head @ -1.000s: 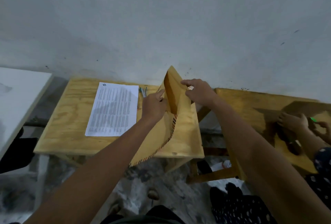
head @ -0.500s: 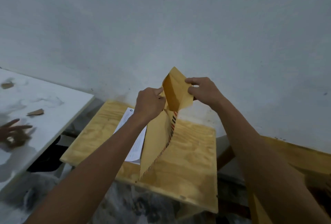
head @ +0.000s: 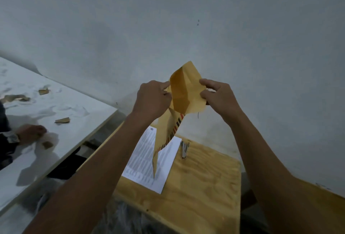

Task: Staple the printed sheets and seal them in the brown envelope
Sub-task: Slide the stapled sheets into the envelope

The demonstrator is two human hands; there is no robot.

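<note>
another person's hand (head: 31, 132) is resting on the white table (head: 74, 121) at far left. the left hand (head: 152, 101) is pinching the brown envelope (head: 183, 91) at its mouth, raised above the wooden table (head: 205, 187). the printed sheets (head: 151, 161) are lying flat below, a stapler (head: 185, 149) just beside them. the right hand (head: 217, 97) is gripping the envelope's flap.

I am finding the printed sheets (head: 147, 161) blurring past reading and partly hiding behind the brown envelope (head: 183, 91); the stapler (head: 185, 149) is showing too small for detail.
</note>
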